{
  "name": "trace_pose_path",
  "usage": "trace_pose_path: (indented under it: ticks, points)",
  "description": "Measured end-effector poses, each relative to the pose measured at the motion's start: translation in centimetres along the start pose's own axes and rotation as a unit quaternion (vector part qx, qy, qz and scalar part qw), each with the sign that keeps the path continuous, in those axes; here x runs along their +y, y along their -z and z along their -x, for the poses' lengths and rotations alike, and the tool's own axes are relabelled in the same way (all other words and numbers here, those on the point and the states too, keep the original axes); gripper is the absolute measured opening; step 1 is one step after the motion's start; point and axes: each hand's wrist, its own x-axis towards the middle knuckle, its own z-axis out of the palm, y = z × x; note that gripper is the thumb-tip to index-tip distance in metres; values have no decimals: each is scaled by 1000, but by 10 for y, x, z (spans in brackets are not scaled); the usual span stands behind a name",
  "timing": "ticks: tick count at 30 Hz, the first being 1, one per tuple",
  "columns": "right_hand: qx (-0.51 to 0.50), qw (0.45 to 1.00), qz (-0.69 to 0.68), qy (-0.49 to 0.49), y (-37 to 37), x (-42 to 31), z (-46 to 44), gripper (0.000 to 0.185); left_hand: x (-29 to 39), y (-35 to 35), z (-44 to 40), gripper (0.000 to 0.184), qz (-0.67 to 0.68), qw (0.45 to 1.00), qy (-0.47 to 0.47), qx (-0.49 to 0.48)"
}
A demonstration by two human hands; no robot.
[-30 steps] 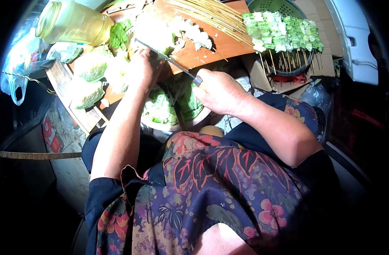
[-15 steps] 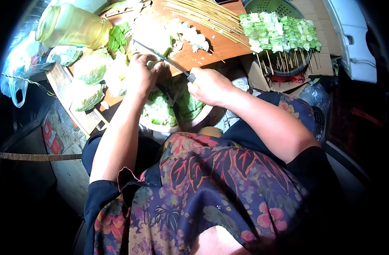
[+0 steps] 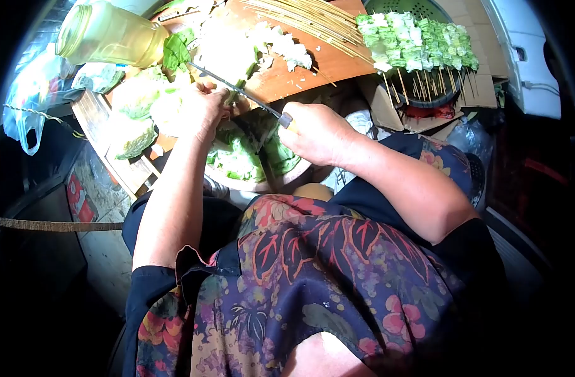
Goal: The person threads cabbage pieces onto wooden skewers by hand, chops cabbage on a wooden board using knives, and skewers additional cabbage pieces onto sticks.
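Note:
My right hand [image 3: 315, 133] is wrapped round the handle of a long thin knife [image 3: 240, 90], its blade slanting up and left over the board's front edge. Just below the blade, my left hand [image 3: 205, 113] has its fingers curled together; whatever they hold is hidden. Under both hands sits a basin [image 3: 253, 186] with cut green cabbage leaves [image 3: 237, 160] in it. Pale cabbage pieces [image 3: 293, 53] lie on the orange-brown board [image 3: 337, 66], partly washed out by glare. To the left of my left hand are cabbage chunks [image 3: 135, 139].
Bamboo skewers [image 3: 315, 28] lie across the board. Skewered cabbage [image 3: 416, 44] rests over a colander [image 3: 425, 7] at the right, near cardboard [image 3: 476, 60]. A glass jar [image 3: 111, 38] of yellowish liquid lies tilted at the back left, near a plastic bag [image 3: 29, 113].
My left fingers have shifted a little left, farther from my right hand. The knife has moved slightly, its tip a bit farther left. The whole view has shifted slightly.

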Motion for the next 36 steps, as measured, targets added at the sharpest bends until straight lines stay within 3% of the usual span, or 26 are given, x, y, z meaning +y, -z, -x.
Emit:
trace_pose_path:
  ticks: [5,15,20,24,26,29,31,32,33,35,36]
  points:
    - [-24,999,36,-3,4,-1,1,24,8,4,-5,21,39,993,88,-63]
    - [-57,996,73,-2,4,-1,-21,27,19,7,1,21,45,991,103,-69]
    - [-20,997,69,9,-7,7,-22,27,9,-4,0,22,-62,997,26,-28]
    - [34,998,50,31,-16,16,-20,25,-4,-9,1,18,-27,999,-21,-3]
    - [34,998,50,26,-15,18,-18,25,-20,-8,-8,21,-34,995,-99,-2]
    - [17,999,35,13,-6,16,-8,27,3,10,11,21,40,997,-69,-9]
    - [-1,1000,18,4,6,13,0,28,30,36,33,36,-29,995,-75,54]
    - [-22,1000,16,-7,11,14,4,30,26,46,28,46,63,992,-91,59]
    - [-44,999,15,-17,12,16,7,32,22,61,20,37,80,988,-115,65]
    - [-55,998,14,-16,8,27,11,32,21,88,10,27,167,973,-155,-22]
    - [-61,997,39,30,3,36,11,30,29,89,18,28,186,970,-156,-3]
